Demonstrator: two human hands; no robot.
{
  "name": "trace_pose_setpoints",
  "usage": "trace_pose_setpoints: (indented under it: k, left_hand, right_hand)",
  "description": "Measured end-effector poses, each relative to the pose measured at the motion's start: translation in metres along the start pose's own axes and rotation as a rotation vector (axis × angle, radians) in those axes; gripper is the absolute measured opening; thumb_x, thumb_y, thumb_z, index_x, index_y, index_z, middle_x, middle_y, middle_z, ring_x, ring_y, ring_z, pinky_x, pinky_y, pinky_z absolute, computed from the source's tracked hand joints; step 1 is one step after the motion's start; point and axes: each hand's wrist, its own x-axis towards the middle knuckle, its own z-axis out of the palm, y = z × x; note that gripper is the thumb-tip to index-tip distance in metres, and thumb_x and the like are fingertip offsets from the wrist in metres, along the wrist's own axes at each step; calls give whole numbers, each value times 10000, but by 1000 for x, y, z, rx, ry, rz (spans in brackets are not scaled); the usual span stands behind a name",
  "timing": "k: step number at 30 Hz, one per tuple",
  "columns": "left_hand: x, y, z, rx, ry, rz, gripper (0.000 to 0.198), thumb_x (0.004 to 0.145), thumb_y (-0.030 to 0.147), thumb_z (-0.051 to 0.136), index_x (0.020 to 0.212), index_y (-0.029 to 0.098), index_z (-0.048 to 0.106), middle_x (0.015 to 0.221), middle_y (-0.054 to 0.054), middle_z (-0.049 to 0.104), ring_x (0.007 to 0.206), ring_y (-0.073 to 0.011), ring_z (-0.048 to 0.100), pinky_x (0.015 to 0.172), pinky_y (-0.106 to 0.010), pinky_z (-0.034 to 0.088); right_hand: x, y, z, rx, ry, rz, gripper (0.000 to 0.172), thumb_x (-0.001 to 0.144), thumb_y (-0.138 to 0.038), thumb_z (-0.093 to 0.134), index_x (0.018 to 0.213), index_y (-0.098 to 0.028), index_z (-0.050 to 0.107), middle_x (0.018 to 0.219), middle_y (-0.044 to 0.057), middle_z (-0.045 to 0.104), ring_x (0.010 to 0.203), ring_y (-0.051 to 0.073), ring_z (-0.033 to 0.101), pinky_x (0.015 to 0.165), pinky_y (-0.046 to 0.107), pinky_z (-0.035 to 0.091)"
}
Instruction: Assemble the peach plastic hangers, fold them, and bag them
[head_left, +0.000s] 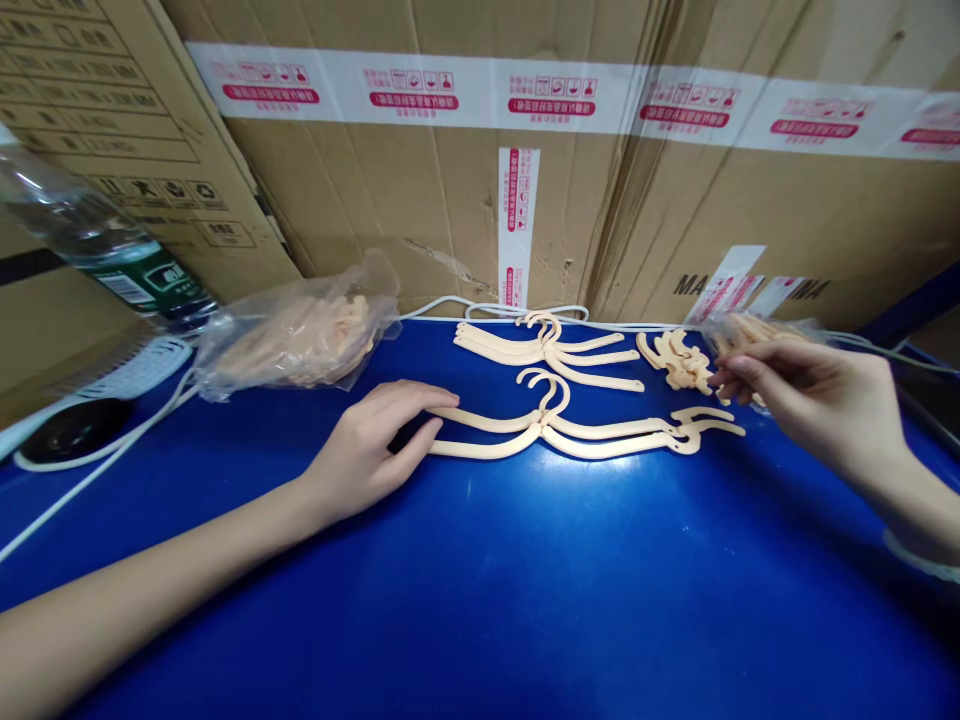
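Note:
Two cream plastic folding clothes hangers lie one in front of the other on the blue table, their hooks curling to the left. My left hand rests at their left ends, thumb and forefinger apart and touching the arms; the arm tips are hidden under it. At their right ends sit small curved end pieces. My right hand hovers beside a pile of small curved pieces, thumb and fingertips pinched together. What the pinch holds, if anything, cannot be made out.
Behind lie more stacked hangers. A clear bag of cream parts is at left, another bag behind my right hand. A water bottle, black mouse, white cable and cardboard boxes border the table.

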Motion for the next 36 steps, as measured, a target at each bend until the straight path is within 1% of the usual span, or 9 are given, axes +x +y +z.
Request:
trace_pose_setpoints:
  k: [3,7,11,14,17,19,22,26,36]
  left_hand:
    - [0,0,0,-5,-4,0,214,972,154,540,1155,158,651,1144,-94,720,1079,-224,670,960,-393,523]
    - [0,0,0,-2,-2,8,212,970,149,544,1152,147,652,1146,-100,719,1079,-224,670,960,-389,521]
    - [1,0,0,-4,-3,19,213,968,141,546,1155,146,648,1140,-101,721,1071,-226,673,951,-399,525]
    - [1,0,0,-3,5,36,215,964,128,552,1156,143,647,1138,-105,722,1069,-226,675,950,-403,527]
    - [1,1,1,5,11,76,225,959,110,555,1164,143,643,1141,-111,721,1072,-226,674,948,-411,530]
    - [1,1,2,24,4,115,247,957,96,553,1184,147,636,1146,-114,720,1077,-232,671,945,-425,531]
    - [1,1,3,53,-20,194,286,952,79,551,1218,152,622,1146,-115,724,1067,-239,675,950,-456,524]
    - [0,1,4,61,-41,260,318,938,53,560,1239,143,609,1161,-126,722,1068,-238,675,960,-467,518]
    - [-4,1,5,159,-43,425,309,899,19,609,1191,117,636,1205,-141,722,1116,-246,672,996,-478,502]
  right_hand:
    - [-2,-7,3,87,25,29,183,803,-354,702,827,-181,756,712,46,751,590,166,692,608,281,595]
    - [-4,-14,1,39,68,4,155,805,-302,664,810,-195,776,876,64,780,752,194,728,716,314,602]
    - [-6,-13,-2,-21,81,20,152,787,-319,692,802,-213,799,800,40,781,708,194,721,715,319,600]
    - [-5,-8,-3,-52,20,37,227,748,-429,763,803,-215,811,759,45,784,654,203,710,626,303,582]
    - [-3,-1,-2,-173,-56,0,369,833,-525,659,785,-193,812,715,70,771,616,212,681,530,299,513]
    - [-1,3,-1,-205,-116,-46,434,898,-534,572,864,-175,813,840,96,790,700,227,698,570,311,508]
    - [2,6,2,-222,-214,-116,426,931,-510,543,985,-165,786,1036,117,780,865,248,715,700,331,527]
    - [1,5,4,-325,-267,-176,403,945,-481,531,1063,-159,743,1002,118,779,795,230,708,721,340,520]
    - [-5,10,16,-204,-360,-244,294,985,-374,498,1175,-209,651,1182,116,731,1086,287,692,865,422,568]
